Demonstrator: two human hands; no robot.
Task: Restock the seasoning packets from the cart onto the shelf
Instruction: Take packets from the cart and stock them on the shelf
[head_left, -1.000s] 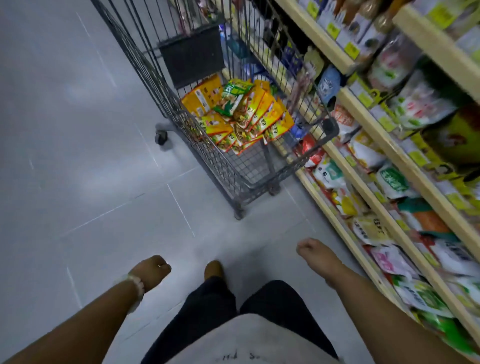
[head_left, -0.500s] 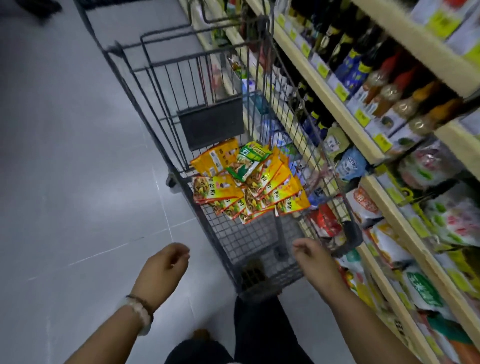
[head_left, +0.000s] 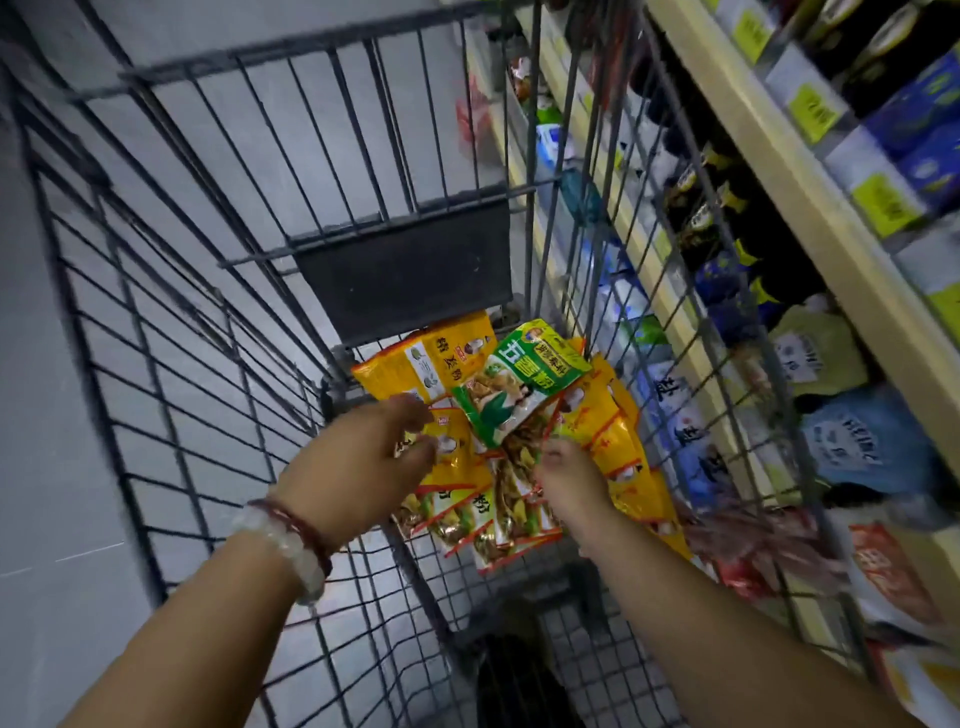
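Inside the wire cart, a heap of seasoning packets lies on the mesh floor, mostly yellow and orange pouches with one green packet tilted on top. Both of the person's bare arms reach down into the basket from the near edge. Their left hand sits at the left edge of the heap, fingers loosely curled, thumb and fingertips closing on the corner of a yellow packet just beyond them; whether the pinch is complete cannot be told through the blur. A pale bead bracelet and a thin red cord ring the left wrist. Their right hand rests on the packets just right of the left hand, fingers bent down and touching the pouches below the green one; no clear grip shows. Beyond both hands stands the cart's dark folding panel. To the right of the right hand, past the cart's side wires, runs the shelf, its edges carrying yellow price tags, with dark bottles above and bagged goods below
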